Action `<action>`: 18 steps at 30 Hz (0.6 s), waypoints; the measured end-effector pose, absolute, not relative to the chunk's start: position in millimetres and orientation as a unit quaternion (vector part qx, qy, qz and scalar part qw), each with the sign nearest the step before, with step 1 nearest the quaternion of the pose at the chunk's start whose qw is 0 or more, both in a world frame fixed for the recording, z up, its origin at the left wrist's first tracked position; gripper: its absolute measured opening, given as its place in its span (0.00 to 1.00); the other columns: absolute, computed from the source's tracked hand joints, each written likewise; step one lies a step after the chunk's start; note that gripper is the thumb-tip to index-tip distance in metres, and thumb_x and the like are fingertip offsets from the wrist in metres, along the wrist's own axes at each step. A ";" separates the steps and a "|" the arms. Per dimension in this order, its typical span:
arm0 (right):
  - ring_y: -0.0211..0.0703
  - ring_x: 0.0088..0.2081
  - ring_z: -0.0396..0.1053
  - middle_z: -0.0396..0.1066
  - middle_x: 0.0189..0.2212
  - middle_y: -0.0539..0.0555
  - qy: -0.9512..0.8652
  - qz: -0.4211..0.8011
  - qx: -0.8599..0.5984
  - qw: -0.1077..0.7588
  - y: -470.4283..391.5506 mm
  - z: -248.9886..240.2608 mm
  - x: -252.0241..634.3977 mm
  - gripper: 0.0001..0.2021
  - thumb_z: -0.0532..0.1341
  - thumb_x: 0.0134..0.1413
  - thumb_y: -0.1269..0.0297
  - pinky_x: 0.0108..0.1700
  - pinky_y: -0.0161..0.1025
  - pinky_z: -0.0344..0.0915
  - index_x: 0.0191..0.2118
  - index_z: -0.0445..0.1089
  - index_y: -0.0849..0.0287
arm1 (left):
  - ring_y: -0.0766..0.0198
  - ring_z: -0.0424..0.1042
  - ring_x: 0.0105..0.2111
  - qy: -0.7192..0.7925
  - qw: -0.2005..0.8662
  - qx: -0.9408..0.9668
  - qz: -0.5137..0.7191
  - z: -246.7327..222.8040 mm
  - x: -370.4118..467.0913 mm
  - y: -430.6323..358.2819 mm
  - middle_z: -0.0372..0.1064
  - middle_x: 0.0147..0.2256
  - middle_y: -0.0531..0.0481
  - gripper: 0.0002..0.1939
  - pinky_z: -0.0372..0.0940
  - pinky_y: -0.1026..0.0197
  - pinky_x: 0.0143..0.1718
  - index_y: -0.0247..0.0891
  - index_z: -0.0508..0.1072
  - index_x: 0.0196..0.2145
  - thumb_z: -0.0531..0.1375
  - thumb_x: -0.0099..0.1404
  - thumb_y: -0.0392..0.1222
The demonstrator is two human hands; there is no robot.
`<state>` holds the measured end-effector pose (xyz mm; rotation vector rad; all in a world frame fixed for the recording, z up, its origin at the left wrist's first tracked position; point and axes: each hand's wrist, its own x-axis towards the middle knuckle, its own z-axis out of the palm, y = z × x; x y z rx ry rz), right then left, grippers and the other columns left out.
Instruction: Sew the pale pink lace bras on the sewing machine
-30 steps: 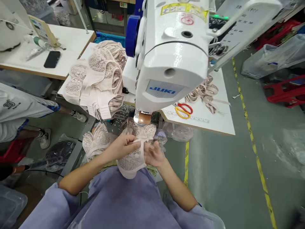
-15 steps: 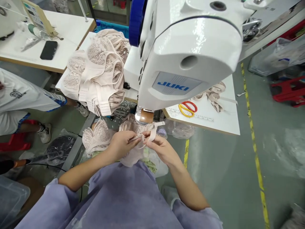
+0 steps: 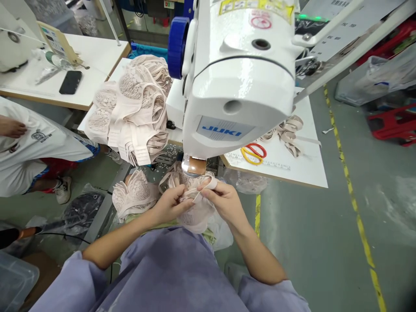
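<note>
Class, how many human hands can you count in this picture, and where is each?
3: the wearer's left hand and right hand, both holding the beige garment near the JUKI sewing machine; and a co-worker's hand at the left edge. Others may be hidden.

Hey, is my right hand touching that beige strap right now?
Touching: the head view shows the right hand pinching the beige strap between thumb and fingers.

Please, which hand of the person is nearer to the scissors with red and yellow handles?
Right. In the picture, the right hand is below the scissors, slightly left; the left hand is also below, but much farther left.
</note>
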<state>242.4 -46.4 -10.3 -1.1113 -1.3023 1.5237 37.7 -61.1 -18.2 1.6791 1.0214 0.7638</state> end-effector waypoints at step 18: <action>0.49 0.39 0.69 0.73 0.29 0.52 -0.565 0.454 -0.525 0.447 55.3 -17.7 253.6 0.08 0.67 0.48 0.57 0.41 0.44 0.69 0.33 0.73 0.54 | 0.57 0.78 0.43 0.508 0.426 0.696 0.276 15.5 40.9 -17.9 0.78 0.47 0.45 0.17 0.71 0.62 0.42 0.38 0.78 0.52 0.55 0.71 0.43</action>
